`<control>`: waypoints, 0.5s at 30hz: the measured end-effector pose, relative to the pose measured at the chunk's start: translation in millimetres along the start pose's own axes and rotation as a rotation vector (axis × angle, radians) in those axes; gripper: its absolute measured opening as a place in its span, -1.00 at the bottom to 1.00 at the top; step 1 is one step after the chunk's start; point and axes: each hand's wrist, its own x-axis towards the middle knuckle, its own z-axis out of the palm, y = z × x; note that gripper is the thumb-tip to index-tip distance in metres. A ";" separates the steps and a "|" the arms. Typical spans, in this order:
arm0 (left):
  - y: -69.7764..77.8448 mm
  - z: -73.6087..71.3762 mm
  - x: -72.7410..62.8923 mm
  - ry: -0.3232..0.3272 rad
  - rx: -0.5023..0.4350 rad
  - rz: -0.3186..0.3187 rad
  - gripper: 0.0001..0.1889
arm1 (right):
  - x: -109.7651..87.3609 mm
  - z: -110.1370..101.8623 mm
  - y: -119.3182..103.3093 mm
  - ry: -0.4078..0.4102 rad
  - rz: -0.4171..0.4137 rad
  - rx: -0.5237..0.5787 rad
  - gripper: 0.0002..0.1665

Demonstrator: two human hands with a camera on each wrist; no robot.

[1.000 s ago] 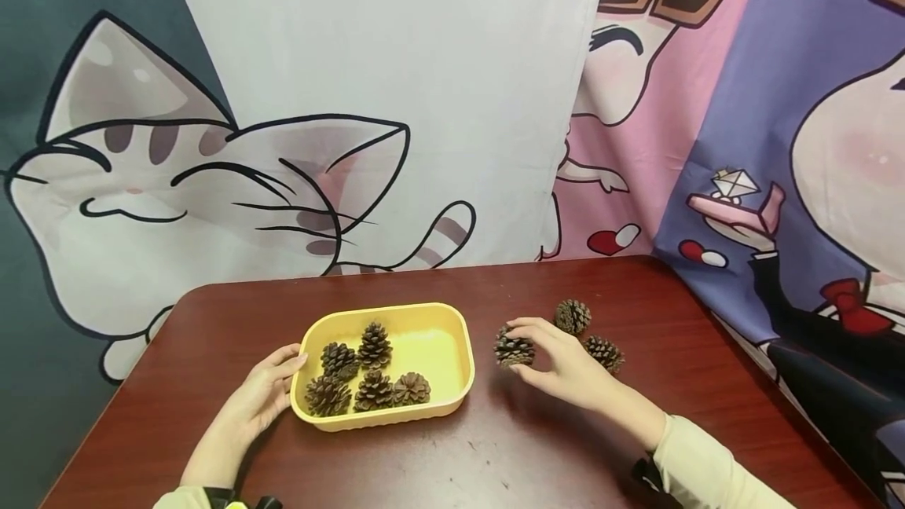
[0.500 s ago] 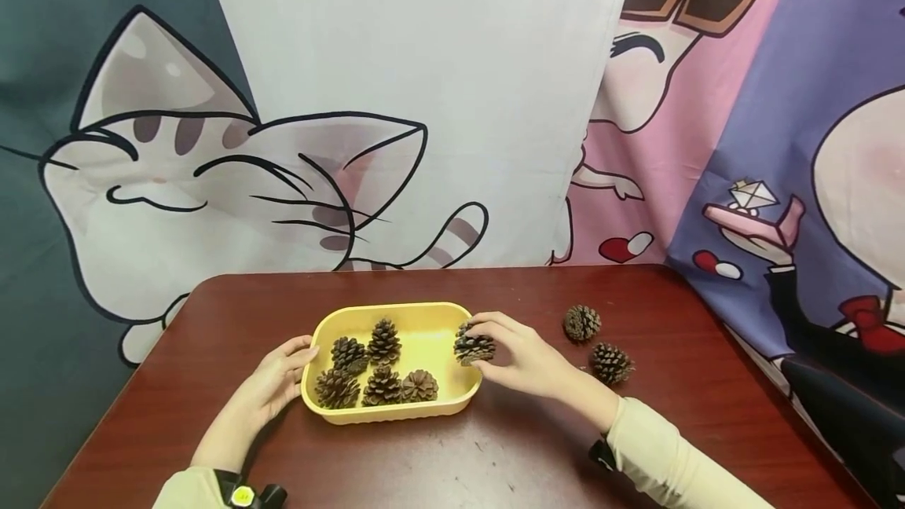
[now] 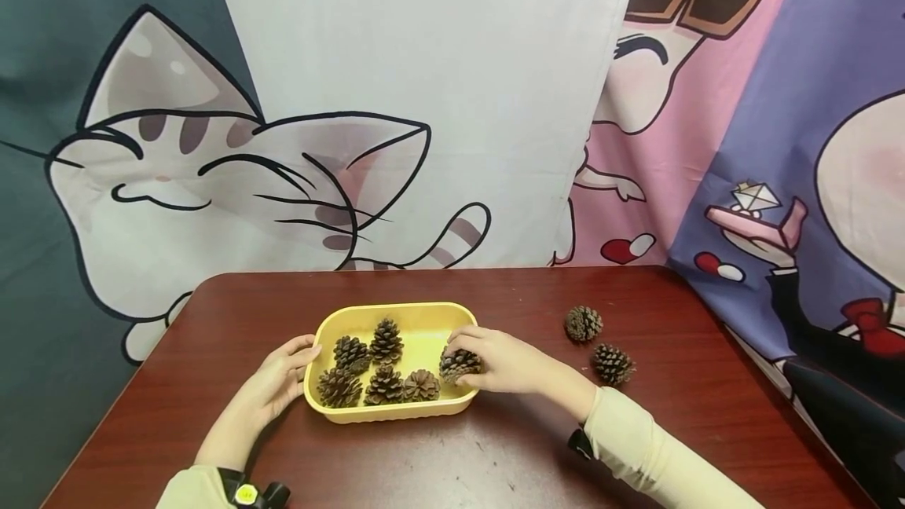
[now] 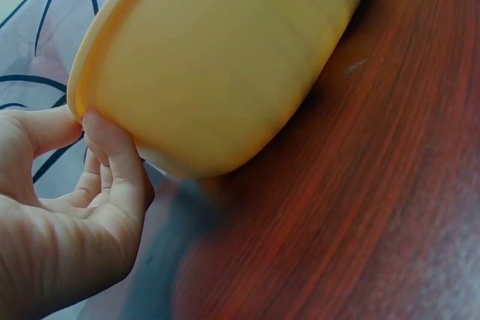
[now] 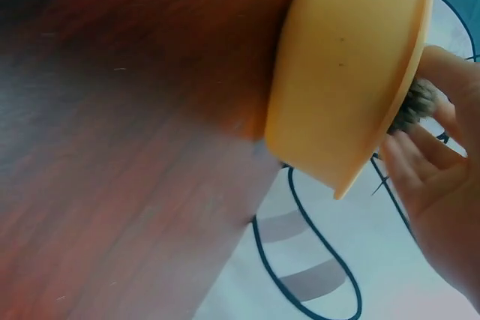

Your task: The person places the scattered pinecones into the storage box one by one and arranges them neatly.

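Yellow tray on a red-brown table; five pine cones grouped in its left and middle part. Left hand pinches the tray's left rim between thumb and finger; reads as a steadying grip. Right hand reaches over the right end, thumb and fingers curled round a sixth cone inside the tray. Whether that cone's underside touches the tray floor cannot be told; hand and wall block it in the right wrist view. Two loose cones lie on the table to the right, near each other, apart from the tray.

Step in hand, by judgement: setting the sixth cone down. Next move calls for lowering it through any gap left, then parting thumb and fingers cleanly, as scales may catch on fingertips. A firm left pinch would help; a bump against the right rim could shift the tray.
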 end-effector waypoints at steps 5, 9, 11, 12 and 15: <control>-1.1 1.2 0.4 0.001 -0.011 -0.003 -0.83 | 7.7 -1.5 -4.2 -0.140 0.050 -0.047 -0.61; -0.4 2.1 0.1 0.011 0.001 0.000 -0.81 | 15.5 -1.1 -5.8 -0.226 0.060 -0.057 -0.61; 0.0 2.6 -0.2 0.023 0.001 -0.003 -0.81 | 19.3 -0.8 -7.3 -0.259 0.061 -0.057 -0.62; 0.0 2.7 -0.2 0.028 0.000 -0.006 -0.81 | 21.0 -0.7 -7.9 -0.272 0.059 -0.050 -0.62; 0.1 3.3 -0.1 0.030 -0.002 -0.008 -0.81 | 24.2 0.2 -8.6 -0.301 0.058 -0.043 -0.62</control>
